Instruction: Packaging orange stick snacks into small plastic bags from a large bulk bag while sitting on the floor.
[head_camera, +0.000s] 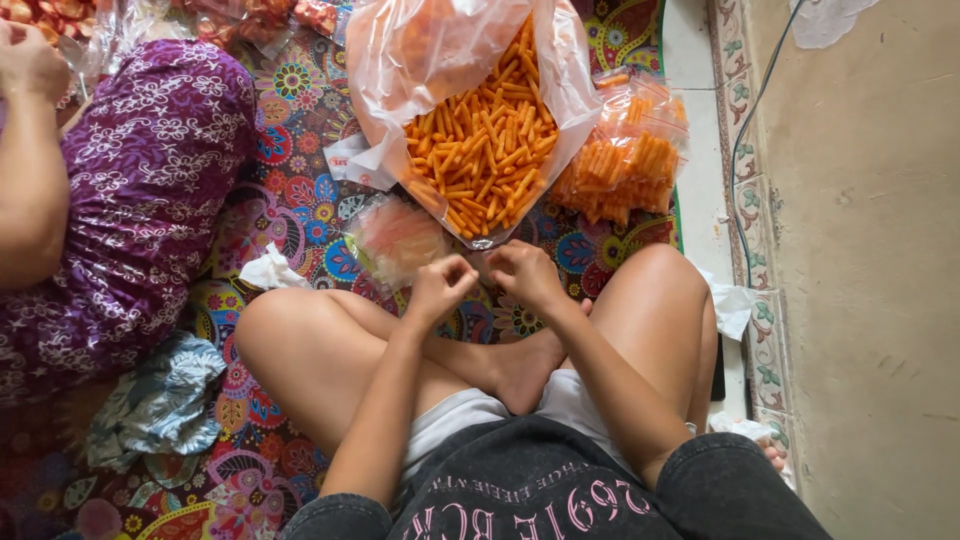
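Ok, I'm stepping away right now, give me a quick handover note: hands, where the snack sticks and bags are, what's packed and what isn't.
Left hand and right hand: both closed, close together over the mat; what they pinch is too small to tell.
Large open bag of orange snack sticks lies just ahead of the hands.
Small bag lies by the left hand.
Done: filled small packs piled to the right.
Left: many loose sticks in the large bag.

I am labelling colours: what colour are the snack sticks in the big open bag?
Orange snack sticks, in the head view.
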